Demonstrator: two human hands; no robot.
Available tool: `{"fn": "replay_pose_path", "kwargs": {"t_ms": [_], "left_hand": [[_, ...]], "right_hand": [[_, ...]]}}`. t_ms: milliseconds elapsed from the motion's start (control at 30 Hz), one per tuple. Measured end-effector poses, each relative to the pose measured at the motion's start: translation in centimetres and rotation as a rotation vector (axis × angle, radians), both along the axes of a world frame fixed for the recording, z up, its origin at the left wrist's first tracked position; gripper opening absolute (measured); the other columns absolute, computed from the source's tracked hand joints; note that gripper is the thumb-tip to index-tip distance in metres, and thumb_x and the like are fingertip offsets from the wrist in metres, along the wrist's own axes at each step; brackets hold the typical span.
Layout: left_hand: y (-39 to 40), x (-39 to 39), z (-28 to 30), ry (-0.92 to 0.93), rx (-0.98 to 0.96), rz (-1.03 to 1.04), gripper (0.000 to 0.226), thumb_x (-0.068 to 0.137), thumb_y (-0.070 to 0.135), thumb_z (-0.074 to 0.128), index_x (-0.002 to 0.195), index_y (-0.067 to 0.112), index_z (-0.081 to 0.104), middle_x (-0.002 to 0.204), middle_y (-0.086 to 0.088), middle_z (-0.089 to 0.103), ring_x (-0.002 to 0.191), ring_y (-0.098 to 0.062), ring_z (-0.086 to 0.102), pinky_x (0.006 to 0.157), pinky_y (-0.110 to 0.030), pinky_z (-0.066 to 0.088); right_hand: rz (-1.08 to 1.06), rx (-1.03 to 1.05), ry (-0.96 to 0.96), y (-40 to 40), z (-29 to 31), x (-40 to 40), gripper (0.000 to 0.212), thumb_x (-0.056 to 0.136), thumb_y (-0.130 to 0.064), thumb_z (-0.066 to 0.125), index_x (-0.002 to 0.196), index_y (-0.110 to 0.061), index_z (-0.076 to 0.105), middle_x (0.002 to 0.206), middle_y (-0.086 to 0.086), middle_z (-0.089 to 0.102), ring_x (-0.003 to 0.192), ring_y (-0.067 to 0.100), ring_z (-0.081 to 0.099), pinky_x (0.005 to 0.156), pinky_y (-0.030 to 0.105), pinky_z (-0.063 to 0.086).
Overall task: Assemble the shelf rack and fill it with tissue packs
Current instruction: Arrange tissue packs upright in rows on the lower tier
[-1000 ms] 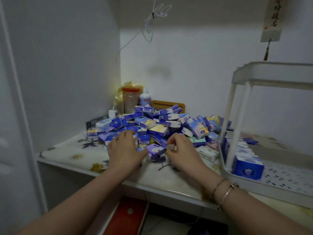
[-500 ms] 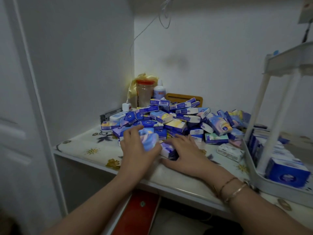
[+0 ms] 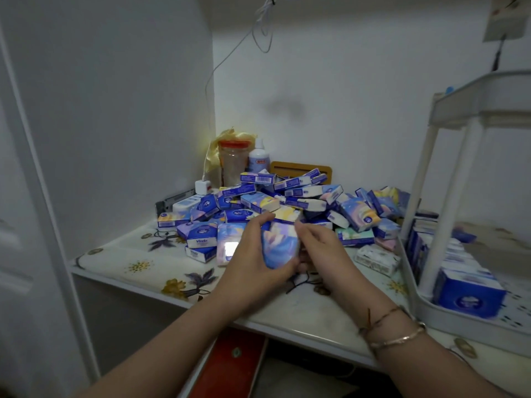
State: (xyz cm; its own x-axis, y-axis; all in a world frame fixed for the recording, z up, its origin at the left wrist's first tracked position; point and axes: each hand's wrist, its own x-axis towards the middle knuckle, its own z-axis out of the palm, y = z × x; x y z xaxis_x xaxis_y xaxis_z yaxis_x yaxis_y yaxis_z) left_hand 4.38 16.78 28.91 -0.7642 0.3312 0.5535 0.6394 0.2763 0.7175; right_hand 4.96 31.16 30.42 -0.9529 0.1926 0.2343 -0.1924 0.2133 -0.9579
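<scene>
L hand fingers curled round tissue pack, frame ctr, just above bench | R hand fingers pinch same pack | pile behind | shelf rack right edge, packs in lower tier

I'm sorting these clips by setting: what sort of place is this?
Probably a home, a storage nook or closet corner rather than a shop. A shelf with a flowered cover sits between plain white walls, a jar and bottle stand in the corner, and a charger hangs from a cord.
</scene>
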Motion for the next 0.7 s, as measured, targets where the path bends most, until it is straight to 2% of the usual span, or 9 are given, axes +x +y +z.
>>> {"fn": "replay_pose_path", "kwargs": {"t_ms": [100,167,233,333,433,500,567,633,700], "left_hand": [[-0.1,-0.3,0.6,0.009,-0.116,-0.138,0.092,0.08,0.018,0.075,0.146,0.029,0.011,0.127,0.038,0.031,0.112,0.033,0.034,0.086,0.007,0.029],[-0.4,-0.9,1.3,-0.015,-0.166,-0.223,0.105,0.079,0.013,0.076,0.149,0.028,-0.001,0.138,0.037,0.02,0.121,0.034,0.02,0.094,0.005,0.026],[-0.8,-1.4,2.1,-0.002,-0.242,-0.283,0.117,0.077,0.014,0.077,0.149,0.032,-0.013,0.153,0.025,0.005,0.134,0.024,0.005,0.111,-0.009,0.024],[-1.1,-1.6,2.7,0.102,-0.338,-0.299,0.119,0.077,0.025,0.076,0.148,0.036,-0.019,0.156,0.024,-0.004,0.141,0.012,0.002,0.119,-0.042,0.02],[-1.4,-1.9,2.5,0.183,-0.314,-0.207,0.12,0.068,0.045,0.077,0.147,0.044,-0.014,0.152,0.036,0.003,0.145,0.003,0.01,0.117,-0.05,0.02],[-1.9,-2.3,2.1,0.206,-0.283,-0.046,0.12,0.063,0.054,0.078,0.148,0.045,-0.006,0.152,0.025,0.021,0.142,-0.007,0.025,0.114,-0.044,0.029],[-2.7,-3.1,1.4,0.206,-0.214,0.182,0.105,0.07,0.049,0.077,0.15,0.034,0.011,0.143,0.004,0.04,0.131,-0.016,0.038,0.106,-0.038,0.037],[-3.2,-3.9,0.7,0.149,-0.117,0.384,0.085,0.076,0.036,0.076,0.145,0.021,0.028,0.137,-0.002,0.045,0.127,-0.021,0.041,0.104,-0.038,0.039],[-3.4,-4.6,0.2,0.02,-0.155,0.511,0.078,0.075,0.034,0.077,0.138,0.013,0.036,0.132,-0.007,0.044,0.124,-0.028,0.042,0.103,-0.04,0.038]], "right_hand": [[0.017,0.011,-0.071,0.0,0.5,-0.1,0.042,0.1,-0.04,0.042,0.083,-0.011,0.067,0.083,0.014,0.07,0.086,0.031,0.068,0.08,0.042,0.054],[0.066,-0.078,-0.159,0.2,0.8,-0.1,0.039,0.097,-0.046,0.044,0.078,-0.017,0.062,0.079,0.007,0.068,0.08,0.028,0.067,0.074,0.039,0.055],[0.156,-0.12,-0.179,0.2,0.6,0.1,0.024,0.093,-0.037,0.054,0.081,-0.018,0.063,0.079,0.007,0.068,0.074,0.024,0.066,0.066,0.033,0.052],[0.186,0.028,-0.122,0.5,-0.3,0.2,0.015,0.076,-0.03,0.069,0.083,-0.016,0.065,0.084,0.008,0.068,0.079,0.024,0.064,0.076,0.038,0.048],[0.101,-0.102,-0.1,0.6,-0.4,-0.2,0.03,0.074,-0.03,0.069,0.097,-0.011,0.066,0.095,0.013,0.072,0.089,0.03,0.068,0.09,0.049,0.052],[0.033,-0.2,-0.075,0.9,-0.3,-0.5,0.021,0.08,-0.025,0.067,0.099,-0.015,0.064,0.097,0.013,0.072,0.092,0.032,0.068,0.092,0.053,0.052],[-0.017,-0.218,-0.061,1.2,-0.4,-0.7,0.028,0.075,-0.03,0.067,0.1,-0.02,0.061,0.101,0.013,0.069,0.096,0.034,0.067,0.091,0.05,0.051],[-0.038,-0.194,-0.038,1.3,-0.6,-1.0,0.027,0.079,-0.03,0.066,0.103,-0.022,0.057,0.105,0.012,0.066,0.102,0.034,0.064,0.09,0.045,0.05],[-0.036,-0.179,-0.011,1.3,-0.8,-1.2,0.018,0.087,-0.024,0.062,0.104,-0.021,0.055,0.103,0.01,0.062,0.102,0.033,0.062,0.087,0.042,0.049]]}}
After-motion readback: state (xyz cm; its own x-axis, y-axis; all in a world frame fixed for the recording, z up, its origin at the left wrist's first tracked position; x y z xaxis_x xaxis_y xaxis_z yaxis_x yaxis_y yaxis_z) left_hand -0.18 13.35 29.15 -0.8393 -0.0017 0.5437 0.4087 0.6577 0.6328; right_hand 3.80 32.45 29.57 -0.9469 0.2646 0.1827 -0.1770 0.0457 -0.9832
